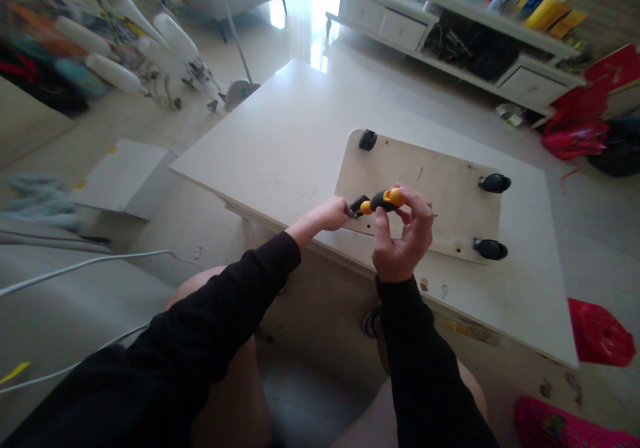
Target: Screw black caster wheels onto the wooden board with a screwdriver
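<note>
My right hand is wrapped round the yellow and black handle of a screwdriver, which points left. At the board's near left corner, the screwdriver's front end meets a black caster. My left hand is closed at that caster, fingertips pressed to its mount; the fingers hide part of it. Beneath both hands lies a pale flat board, its caster side up. Other black casters stand at its far left, far right and near right corners.
The board rests on a white table, whose near edge runs below my forearms. A white box stands on the floor at left. Behind is a white cabinet with clutter on top. Red bags lie at right.
</note>
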The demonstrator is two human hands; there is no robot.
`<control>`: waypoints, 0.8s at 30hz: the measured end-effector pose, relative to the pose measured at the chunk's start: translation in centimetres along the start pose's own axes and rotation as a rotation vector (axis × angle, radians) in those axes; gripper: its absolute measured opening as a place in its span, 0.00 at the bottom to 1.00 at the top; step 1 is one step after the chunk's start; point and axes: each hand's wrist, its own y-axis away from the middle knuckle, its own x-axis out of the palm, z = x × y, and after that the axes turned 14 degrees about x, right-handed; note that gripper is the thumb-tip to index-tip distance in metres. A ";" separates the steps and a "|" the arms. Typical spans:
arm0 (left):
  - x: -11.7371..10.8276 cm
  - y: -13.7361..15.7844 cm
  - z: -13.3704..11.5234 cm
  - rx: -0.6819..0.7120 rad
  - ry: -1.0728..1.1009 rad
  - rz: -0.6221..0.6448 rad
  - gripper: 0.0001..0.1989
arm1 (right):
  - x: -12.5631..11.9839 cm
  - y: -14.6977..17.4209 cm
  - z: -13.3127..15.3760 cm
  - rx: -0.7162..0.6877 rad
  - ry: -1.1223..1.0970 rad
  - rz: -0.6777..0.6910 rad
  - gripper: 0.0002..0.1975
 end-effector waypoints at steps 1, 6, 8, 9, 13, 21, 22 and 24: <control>0.0 0.0 0.1 0.000 0.006 -0.004 0.08 | 0.0 0.0 0.0 0.003 -0.015 0.022 0.25; 0.1 -0.1 0.1 -0.002 -0.004 0.000 0.08 | -0.1 -0.3 0.3 -0.108 0.123 -0.066 0.23; 0.1 0.0 0.0 0.005 -0.005 -0.003 0.08 | -0.1 -0.4 0.4 -0.112 0.141 -0.094 0.22; 0.0 0.0 0.0 0.011 0.001 0.000 0.08 | -0.1 -0.4 0.4 -0.104 0.135 -0.077 0.22; 0.1 0.0 0.1 0.007 0.016 -0.002 0.07 | -0.2 -0.3 0.4 -0.080 0.121 0.009 0.25; 0.3 -0.2 0.3 0.013 0.002 -0.001 0.08 | -0.1 -0.2 0.2 -0.021 0.084 -0.052 0.23; 0.3 -0.2 0.3 0.015 0.003 -0.005 0.08 | -0.1 -0.2 0.2 -0.019 0.063 -0.028 0.24; 0.2 -0.2 0.3 0.022 -0.001 -0.004 0.08 | -0.2 -0.2 0.2 -0.028 0.065 -0.014 0.24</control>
